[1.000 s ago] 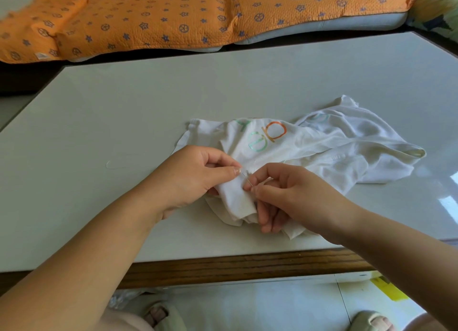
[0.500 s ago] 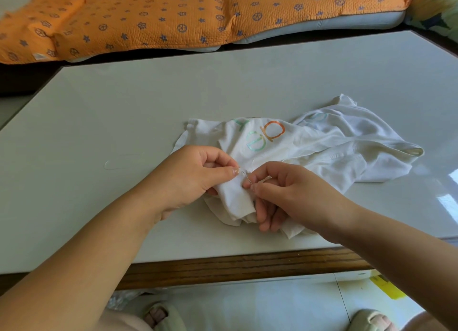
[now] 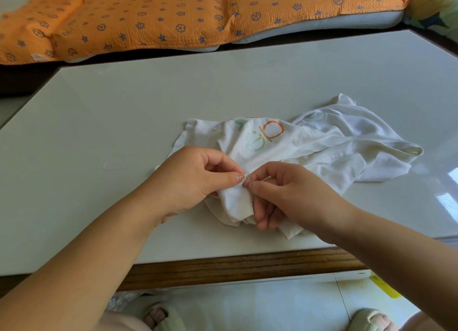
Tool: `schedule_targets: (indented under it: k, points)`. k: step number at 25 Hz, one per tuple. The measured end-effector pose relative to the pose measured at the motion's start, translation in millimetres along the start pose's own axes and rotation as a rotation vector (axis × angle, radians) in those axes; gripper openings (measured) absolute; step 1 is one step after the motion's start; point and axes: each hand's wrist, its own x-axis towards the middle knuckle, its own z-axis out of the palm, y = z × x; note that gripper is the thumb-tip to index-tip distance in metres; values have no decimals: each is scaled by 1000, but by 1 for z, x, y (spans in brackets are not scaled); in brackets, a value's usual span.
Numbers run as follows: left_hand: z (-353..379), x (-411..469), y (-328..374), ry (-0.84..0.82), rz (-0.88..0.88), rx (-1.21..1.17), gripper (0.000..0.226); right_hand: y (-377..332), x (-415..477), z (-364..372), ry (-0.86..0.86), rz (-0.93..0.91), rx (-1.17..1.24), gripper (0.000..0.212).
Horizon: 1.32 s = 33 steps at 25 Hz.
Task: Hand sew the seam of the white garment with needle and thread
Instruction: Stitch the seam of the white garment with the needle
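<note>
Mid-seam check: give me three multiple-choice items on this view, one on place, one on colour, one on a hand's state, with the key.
1. Where does the white garment lie? A. in a basket B. on the table, near its front edge C. on a chair
2. Which colour appears in the garment's print? A. black B. orange C. purple
3. What is the left hand doing? A. pinching the garment B. lying flat C. hanging empty
Key: 1 B, it lies on the pale tabletop; 2 B, one letter is outlined in orange; 3 A, thumb and forefinger close on the fabric beside the needle, which the right hand pinches.
</note>
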Motion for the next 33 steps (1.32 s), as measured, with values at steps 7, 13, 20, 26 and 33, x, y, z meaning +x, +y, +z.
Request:
schedule_targets:
  k: [7,13,20,26,33]
  points:
    - [6,0,1,53,30,23,7,-1,0,-1,58,-44,58,12]
    - [12,-1,1,83,83,67,16,-1,-4,0,70,-62,135,15]
    - [10,-2,1,93,84,80,11,1,-4,-1,45,-97,86,20]
    - [8,0,0,98,48,16,8,1,-7,1,62,-109,23,19]
    - [7,2,-1,116,13,-18,9,1,-9,-2,29,-82,-16,20]
